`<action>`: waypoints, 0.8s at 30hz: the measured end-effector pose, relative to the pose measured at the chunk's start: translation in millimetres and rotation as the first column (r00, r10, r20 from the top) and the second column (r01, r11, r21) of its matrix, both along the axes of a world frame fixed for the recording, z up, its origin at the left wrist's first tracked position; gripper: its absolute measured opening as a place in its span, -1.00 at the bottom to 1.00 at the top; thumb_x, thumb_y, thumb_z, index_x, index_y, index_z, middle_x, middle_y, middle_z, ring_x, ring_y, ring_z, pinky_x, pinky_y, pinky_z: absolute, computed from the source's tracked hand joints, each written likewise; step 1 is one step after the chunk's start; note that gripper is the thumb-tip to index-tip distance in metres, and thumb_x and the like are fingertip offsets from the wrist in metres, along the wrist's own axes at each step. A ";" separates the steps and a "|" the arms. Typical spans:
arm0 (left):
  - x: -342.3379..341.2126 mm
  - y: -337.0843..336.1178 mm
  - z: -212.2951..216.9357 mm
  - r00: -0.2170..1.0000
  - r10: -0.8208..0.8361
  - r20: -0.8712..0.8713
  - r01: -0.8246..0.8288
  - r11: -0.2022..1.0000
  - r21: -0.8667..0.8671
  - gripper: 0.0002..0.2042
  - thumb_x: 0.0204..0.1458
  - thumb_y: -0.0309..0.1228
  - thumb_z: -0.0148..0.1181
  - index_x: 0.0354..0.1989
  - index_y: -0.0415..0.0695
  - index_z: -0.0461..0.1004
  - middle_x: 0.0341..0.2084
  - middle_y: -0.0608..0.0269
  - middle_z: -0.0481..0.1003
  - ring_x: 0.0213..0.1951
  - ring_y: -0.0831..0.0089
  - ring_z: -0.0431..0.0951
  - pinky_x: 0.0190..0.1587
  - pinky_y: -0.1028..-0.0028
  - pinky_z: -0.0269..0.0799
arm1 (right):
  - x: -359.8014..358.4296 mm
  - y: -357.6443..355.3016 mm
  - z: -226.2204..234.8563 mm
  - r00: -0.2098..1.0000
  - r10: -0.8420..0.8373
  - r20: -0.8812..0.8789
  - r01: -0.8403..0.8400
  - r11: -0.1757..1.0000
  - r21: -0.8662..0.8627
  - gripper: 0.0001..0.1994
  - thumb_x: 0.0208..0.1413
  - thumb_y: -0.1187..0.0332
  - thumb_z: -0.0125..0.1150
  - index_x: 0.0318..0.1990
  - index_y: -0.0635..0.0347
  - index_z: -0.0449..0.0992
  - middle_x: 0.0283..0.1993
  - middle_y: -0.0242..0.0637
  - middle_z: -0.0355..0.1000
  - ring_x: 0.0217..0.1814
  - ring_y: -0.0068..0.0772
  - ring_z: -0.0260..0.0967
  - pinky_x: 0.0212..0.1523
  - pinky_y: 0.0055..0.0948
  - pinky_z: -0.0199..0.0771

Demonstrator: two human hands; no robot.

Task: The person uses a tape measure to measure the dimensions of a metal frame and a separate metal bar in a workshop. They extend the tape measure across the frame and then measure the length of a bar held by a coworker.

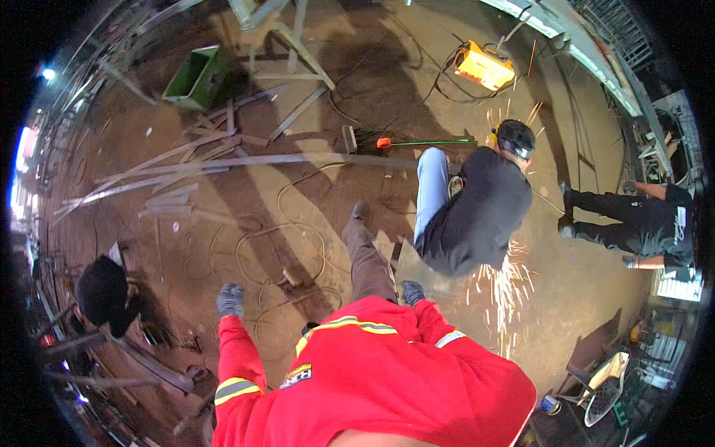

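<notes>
1. Both hands wear grey gloves: left hand [230, 299] hangs free over the dirt floor [313, 194], loosely curled and holding nothing that I can see; right hand [412, 292] rests near a flat metal plate [417, 267], but I cannot tell whether it grips it.
2. I judge steadying that plate to be the step in hand, so I'd keep the right hand flat, well back from the sparks [503, 287].
3. Just right of the plate, a crouching person in black [473, 212] is grinding; I'd stay out of the spray.
4. Cables [279, 246] loop near my feet, so I'd step carefully.
5. Far off sit steel bars [186, 167], a green box [197, 74] and a yellow welder [484, 65].
</notes>
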State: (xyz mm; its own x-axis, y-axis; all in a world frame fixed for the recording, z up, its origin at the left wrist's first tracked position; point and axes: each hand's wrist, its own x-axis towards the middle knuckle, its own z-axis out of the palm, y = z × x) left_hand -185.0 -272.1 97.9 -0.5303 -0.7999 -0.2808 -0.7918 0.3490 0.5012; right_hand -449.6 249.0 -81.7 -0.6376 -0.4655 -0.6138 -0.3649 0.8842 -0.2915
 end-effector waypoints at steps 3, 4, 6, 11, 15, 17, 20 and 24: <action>-154.7 5.0 -48.3 0.835 -0.279 0.474 0.229 0.960 0.160 -0.66 -0.15 -0.11 0.12 -0.36 -0.15 0.50 -0.42 0.04 0.52 -0.32 0.08 0.51 -0.24 0.28 0.39 | -48.7 -43.3 -38.7 0.866 -0.446 0.226 0.481 0.867 -0.133 -0.69 0.06 0.23 -0.07 -0.13 0.17 0.45 -0.18 -0.05 0.42 -0.09 -0.03 0.35 -0.06 -0.13 0.31; -203.9 17.0 -60.4 0.722 -0.390 0.571 0.236 0.915 0.327 -0.66 -0.18 -0.10 0.14 -0.37 -0.14 0.51 -0.41 0.04 0.52 -0.30 0.06 0.51 -0.23 0.26 0.40 | -74.6 -53.4 -37.7 0.885 -0.435 0.165 0.463 0.855 -0.234 -0.68 0.08 0.21 -0.08 -0.11 0.18 0.44 -0.15 -0.06 0.41 -0.08 -0.03 0.34 -0.04 -0.15 0.30; -281.6 15.0 -136.6 0.556 -0.686 0.470 0.592 0.724 0.355 -0.63 -0.20 -0.09 0.15 -0.32 -0.12 0.50 -0.31 0.02 0.50 -0.25 0.06 0.50 -0.17 0.21 0.40 | -62.3 -82.5 -5.4 0.893 -0.437 0.107 0.442 0.808 -0.391 -0.65 0.11 0.19 -0.10 -0.07 0.20 0.41 -0.11 -0.06 0.39 -0.06 -0.02 0.32 -0.02 -0.19 0.29; -587.7 20.9 -291.5 0.392 -0.857 0.334 0.759 0.507 0.409 -0.71 -0.21 -0.27 0.12 -0.31 -0.15 0.44 -0.29 -0.03 0.47 -0.16 0.03 0.45 -0.09 0.20 0.35 | -107.3 -175.3 46.1 0.736 -0.661 0.149 0.670 0.677 -0.305 -0.61 0.00 0.31 0.08 0.00 0.24 0.30 -0.01 0.02 0.28 0.08 0.03 0.19 0.10 -0.27 0.20; -772.5 46.0 -407.0 0.472 -0.868 0.152 0.845 0.495 0.204 -0.60 -0.25 -0.22 0.21 -0.21 -0.15 0.41 -0.31 -0.08 0.46 -0.21 0.01 0.46 -0.19 0.23 0.40 | -184.4 -228.2 55.2 0.607 -0.791 0.072 0.794 0.602 -0.083 -0.55 -0.11 0.33 0.17 -0.01 0.23 0.31 -0.05 0.06 0.27 0.03 0.09 0.19 0.05 -0.20 0.22; -839.2 57.8 -488.4 0.409 -0.890 0.203 0.890 0.438 0.124 -0.55 -0.27 -0.19 0.26 -0.16 -0.12 0.41 -0.28 -0.02 0.47 -0.14 0.06 0.46 -0.13 0.24 0.39 | -215.0 -247.8 39.0 0.500 -0.864 0.057 0.860 0.487 -0.151 -0.54 -0.16 0.32 0.20 -0.03 0.22 0.32 -0.05 0.05 0.27 0.03 0.09 0.19 0.05 -0.17 0.21; -894.0 69.4 -589.5 0.442 -0.885 0.147 0.896 0.425 -0.130 -0.66 -0.24 -0.15 0.22 -0.32 -0.11 0.50 -0.28 0.05 0.50 -0.15 0.06 0.47 -0.13 0.17 0.39 | -239.2 -269.5 14.8 0.401 -0.916 -0.003 0.904 0.397 -0.159 -0.52 -0.19 0.31 0.22 -0.03 0.22 0.32 -0.05 0.03 0.27 0.03 0.08 0.18 0.05 -0.15 0.20; -906.1 91.8 -589.0 0.347 -0.931 0.114 0.904 0.364 0.223 -0.67 -0.21 -0.10 0.19 -0.33 -0.04 0.51 -0.32 0.03 0.49 -0.24 0.08 0.49 -0.20 0.20 0.40 | -237.5 -291.6 11.9 0.319 -0.941 -0.116 0.940 0.329 -0.084 -0.49 -0.24 0.31 0.24 -0.04 0.21 0.33 -0.05 0.02 0.28 0.03 0.07 0.18 0.05 -0.14 0.19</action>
State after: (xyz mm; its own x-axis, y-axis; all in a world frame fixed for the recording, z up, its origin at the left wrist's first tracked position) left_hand -1091.1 -180.4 -491.1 -0.8375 0.1953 -0.5103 -0.0835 0.8772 0.4728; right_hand -687.1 -42.7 -69.7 -0.7131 0.4969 -0.4946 0.6811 0.6584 -0.3204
